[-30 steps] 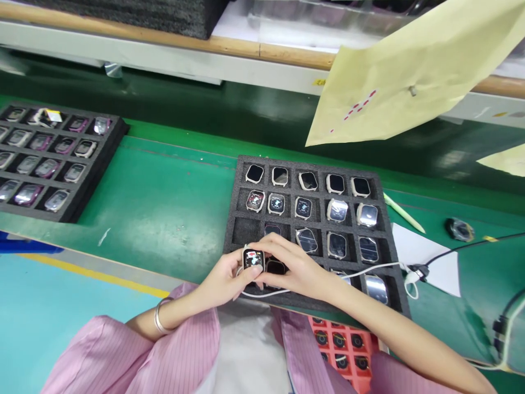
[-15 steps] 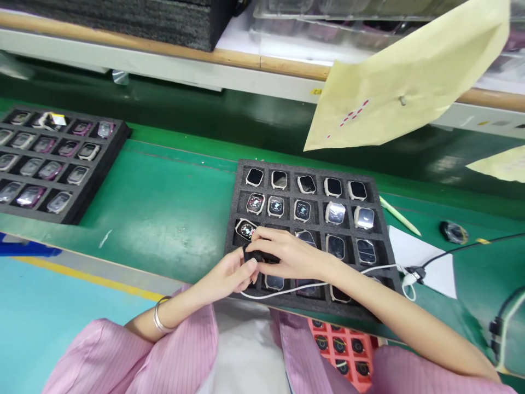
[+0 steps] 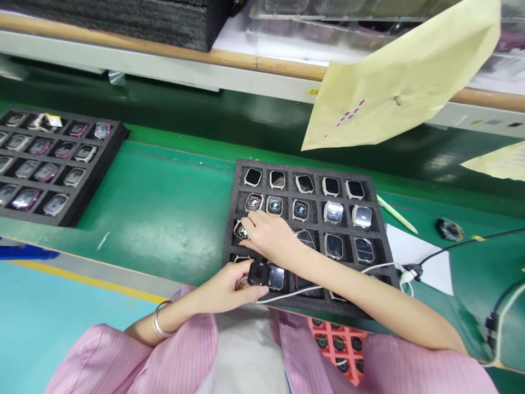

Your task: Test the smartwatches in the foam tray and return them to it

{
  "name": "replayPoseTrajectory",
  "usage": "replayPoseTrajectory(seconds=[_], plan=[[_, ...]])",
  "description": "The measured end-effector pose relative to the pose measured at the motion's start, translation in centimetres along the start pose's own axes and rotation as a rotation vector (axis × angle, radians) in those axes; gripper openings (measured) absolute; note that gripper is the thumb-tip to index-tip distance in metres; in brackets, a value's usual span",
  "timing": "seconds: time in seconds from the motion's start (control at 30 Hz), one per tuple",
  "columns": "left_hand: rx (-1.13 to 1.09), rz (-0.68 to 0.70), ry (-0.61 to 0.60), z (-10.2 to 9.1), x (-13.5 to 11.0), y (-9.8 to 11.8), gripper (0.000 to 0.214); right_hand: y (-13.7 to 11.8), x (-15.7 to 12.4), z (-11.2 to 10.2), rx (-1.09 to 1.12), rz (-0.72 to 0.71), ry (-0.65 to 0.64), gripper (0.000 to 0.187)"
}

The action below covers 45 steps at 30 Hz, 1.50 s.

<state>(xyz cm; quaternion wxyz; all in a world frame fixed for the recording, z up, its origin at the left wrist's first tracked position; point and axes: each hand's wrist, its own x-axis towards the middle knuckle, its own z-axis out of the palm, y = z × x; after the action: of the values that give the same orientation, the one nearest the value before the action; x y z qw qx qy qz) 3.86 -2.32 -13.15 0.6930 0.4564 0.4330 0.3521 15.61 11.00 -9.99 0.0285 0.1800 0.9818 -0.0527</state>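
Observation:
A black foam tray (image 3: pixel 381 262) with several smartwatch bodies in its pockets lies on the green bench in front of me. My left hand (image 3: pixel 229 287) is closed on a small black charger head (image 3: pixel 258 273) with a white cable (image 3: pixel 353 273), at the tray's near left corner beside a dark-screened watch (image 3: pixel 276 277). My right hand (image 3: pixel 268 236) reaches over the tray's left column. Its fingers rest on a lit watch (image 3: pixel 241 230) in the third row.
A second foam tray (image 3: pixel 98 164) of watches lies at the far left. A yellow paper sheet (image 3: pixel 394 87) hangs above the bench. A pale pen (image 3: pixel 396 215), white paper (image 3: pixel 426 257) and a red tray (image 3: pixel 344 345) at my lap are to the right.
The lit watch that sat on the charger went into the third-row left pocket. My right hand moved up over it, and my left hand drew the charger back toward the near edge.

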Motion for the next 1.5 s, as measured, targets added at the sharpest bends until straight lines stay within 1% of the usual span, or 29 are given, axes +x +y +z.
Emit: replayPoseTrajectory(seconds=[0.1, 0.13, 0.23, 0.3, 0.33, 0.4, 0.47, 0.53, 0.63, 0.7, 0.77, 0.83, 0.9, 0.97, 1.03, 1.07, 1.13, 1.2, 1.27, 1.37, 1.43, 1.5], plan=[[-0.002, 0.002, 0.007, -0.1, 0.1, -0.1, 0.021, 0.6, 0.1, -0.5, -0.014, -0.134, -0.015, 0.009], [-0.001, 0.005, 0.011, -0.1, 0.1, -0.2, 0.021, 0.9, 0.1, -0.7, -0.027, -0.194, -0.016, 0.009], [-0.006, 0.024, 0.012, 0.0, 0.1, -0.3, 0.020, 1.7, -0.3, -1.3, -0.033, -0.368, -0.021, 0.019], [-0.017, 0.033, 0.003, 0.0, 0.1, -0.4, 0.020, 2.0, -0.5, -1.6, 0.012, -0.424, -0.032, 0.022], [-0.022, 0.033, 0.000, -0.1, 0.1, -0.4, 0.020, 2.0, -0.6, -1.7, 0.041, -0.423, -0.031, 0.027], [-0.022, 0.029, 0.002, -0.1, 0.1, -0.4, 0.020, 2.2, -0.9, -1.7, 0.109, -0.356, 0.002, 0.036], [-0.016, 0.030, -0.001, -0.2, 0.0, -0.4, 0.020, 2.3, -1.1, -1.5, 0.201, -0.234, 0.045, 0.034], [-0.019, 0.038, -0.009, -0.3, 0.0, -0.4, 0.020, 2.3, -1.3, -1.1, 0.262, -0.134, 0.048, 0.032], [-0.032, 0.049, -0.010, -0.3, 0.0, -0.3, 0.018, 1.9, -1.4, -0.4, 0.206, -0.071, 0.003, 0.037], [-0.032, 0.047, -0.007, -0.2, 0.1, -0.2, 0.016, 1.4, -1.2, -0.1, 0.152, -0.037, -0.006, 0.034], [-0.030, 0.041, -0.005, -0.2, 0.2, -0.2, 0.015, 1.2, -1.2, -0.3, 0.145, -0.019, -0.018, 0.030], [-0.030, 0.042, -0.006, -0.2, 0.2, -0.3, 0.015, 1.5, -1.5, -0.9, 0.196, -0.058, -0.042, 0.034], [-0.036, 0.048, -0.007, -0.2, 0.1, -0.4, 0.016, 2.2, -2.2, -1.7, 0.268, -0.087, -0.048, 0.035], [-0.048, 0.050, -0.004, -0.1, 0.1, -0.4, 0.016, 3.1, -3.1, -2.3, 0.284, -0.050, -0.032, 0.029], [-0.076, 0.039, 0.005, 0.1, 0.1, -0.2, 0.016, 3.7, -3.9, -2.6, 0.231, 0.005, -0.052, 0.021], [-0.095, 0.033, 0.014, 0.3, 0.2, -0.1, 0.017, 3.9, -4.3, -2.5, 0.196, 0.014, -0.082, 0.022], [-0.146, 0.031, 0.041, 0.7, 0.6, 0.3, 0.022, 3.9, -4.6, -2.3, 0.138, 0.006, -0.148, 0.030], [-0.202, 0.035, 0.070, 1.2, 1.3, 0.7, 0.026, 3.8, -4.7, -1.9, 0.100, 0.013, -0.165, 0.034], [-0.245, 0.047, 0.094, 1.6, 2.2, 1.0, 0.026, 3.7, -4.5, -1.6, 0.093, 0.023, -0.146, 0.032], [-0.264, 0.069, 0.114, 1.9, 3.4, 1.0, 0.021, 4.1, -4.5, -0.9, 0.150, 0.022, -0.083, 0.031], [-0.266, 0.066, 0.111, 1.9, 3.9, 0.9, 0.020, 4.5, -4.8, -0.4, 0.216, 0.026, -0.016, 0.035], [-0.280, 0.053, 0.100, 1.8, 3.9, 0.7, 0.021, 5.1, -5.5, -0.1, 0.273, 0.046, 0.077, 0.038]])
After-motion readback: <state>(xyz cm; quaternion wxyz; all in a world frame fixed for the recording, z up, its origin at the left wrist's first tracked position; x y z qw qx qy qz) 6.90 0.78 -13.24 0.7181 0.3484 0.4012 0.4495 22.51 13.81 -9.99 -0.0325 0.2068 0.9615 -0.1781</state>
